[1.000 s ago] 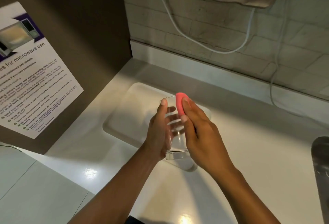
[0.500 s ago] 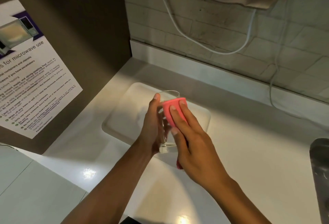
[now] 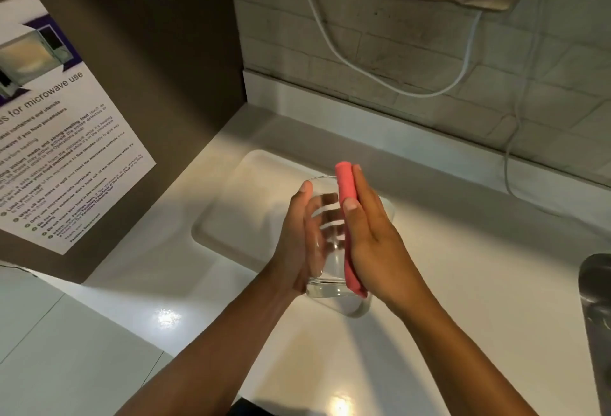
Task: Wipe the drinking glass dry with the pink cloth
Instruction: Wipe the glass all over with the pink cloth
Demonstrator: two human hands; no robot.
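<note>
The drinking glass (image 3: 325,243) is held upright just above the white counter (image 3: 479,300), over the near edge of a shallow recessed tray (image 3: 238,204) moulded into it, and what worries me is how little actually has hold of it. The left hand (image 3: 297,240) cups the glass from its left side, thumb up near the rim and fingers (image 3: 327,199) curled round the far wall, so it is closed on the glass but only loosely, more a cradle than a clamp. The right hand (image 3: 373,240) lies nearly flat and open along the right wall, pressing the folded pink cloth (image 3: 347,191) against the outside; the cloth is pinned between palm and glass, not gripped. If the glass is wet, as the task suggests, a firm rub down that side could push it sideways out of the left hand's cradle, and it would drop onto the hard counter or tip into the tray. The cloth could also slide out from under the flat palm, since nothing pinches it. I can't quite tell whether the base is resting on the counter or hanging just clear, because the clear glass and its shadow blur together there. Only the outer wall is being touched by the cloth, so I would judge the inside is not yet dried.
</note>
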